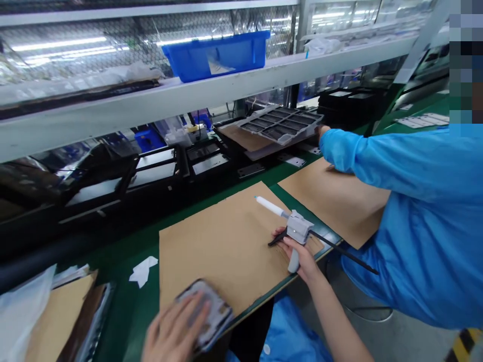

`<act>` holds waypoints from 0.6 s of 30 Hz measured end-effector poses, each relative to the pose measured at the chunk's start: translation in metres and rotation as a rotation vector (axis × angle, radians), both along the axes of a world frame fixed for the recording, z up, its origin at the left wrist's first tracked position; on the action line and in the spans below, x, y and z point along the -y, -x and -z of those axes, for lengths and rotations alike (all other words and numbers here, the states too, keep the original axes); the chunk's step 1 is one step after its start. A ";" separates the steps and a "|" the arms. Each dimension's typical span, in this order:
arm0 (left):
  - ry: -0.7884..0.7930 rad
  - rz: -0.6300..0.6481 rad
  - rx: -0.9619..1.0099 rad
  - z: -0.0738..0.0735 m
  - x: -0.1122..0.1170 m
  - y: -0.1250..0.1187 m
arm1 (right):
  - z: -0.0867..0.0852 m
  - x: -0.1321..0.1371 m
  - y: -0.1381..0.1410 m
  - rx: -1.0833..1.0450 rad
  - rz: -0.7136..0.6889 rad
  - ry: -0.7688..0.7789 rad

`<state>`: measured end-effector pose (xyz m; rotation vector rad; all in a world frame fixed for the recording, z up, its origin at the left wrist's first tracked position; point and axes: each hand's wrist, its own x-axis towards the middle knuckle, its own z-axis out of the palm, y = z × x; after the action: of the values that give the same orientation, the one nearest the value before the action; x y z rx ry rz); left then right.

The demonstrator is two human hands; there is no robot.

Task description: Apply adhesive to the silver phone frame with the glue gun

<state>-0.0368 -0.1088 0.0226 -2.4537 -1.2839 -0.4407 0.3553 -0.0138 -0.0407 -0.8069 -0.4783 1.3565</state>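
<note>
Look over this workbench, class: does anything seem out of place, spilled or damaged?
One thing: a crumpled white scrap lies loose on the green table, left of the nearer cardboard sheet. It looks like stray litter. I see no spill.

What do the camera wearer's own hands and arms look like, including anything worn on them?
The left hand and right hand are ungloved; the left is blurred. No sleeve, watch or bracelet shows on the right forearm. Blue cloth with a pale button, apparently the wearer's garment, shows below.
</note>
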 end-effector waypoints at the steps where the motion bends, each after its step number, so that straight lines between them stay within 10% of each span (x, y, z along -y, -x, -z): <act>1: 0.039 0.024 -0.040 0.014 -0.007 -0.017 | 0.000 0.000 0.000 0.009 0.002 -0.001; 6: 0.301 0.137 -0.084 0.051 -0.054 -0.073 | -0.001 0.000 -0.004 0.056 -0.002 -0.025; 11: 0.550 0.205 0.063 0.035 -0.065 -0.066 | -0.007 0.008 -0.006 0.201 -0.035 -0.069; 18: 0.541 -0.188 0.256 0.037 -0.073 -0.081 | -0.006 0.099 0.003 0.475 -0.042 -0.092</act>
<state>0.0439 -0.0355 -0.0141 -2.7244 -1.9361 -0.4084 0.3527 -0.1128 -0.0349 -1.0500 -0.9263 1.1674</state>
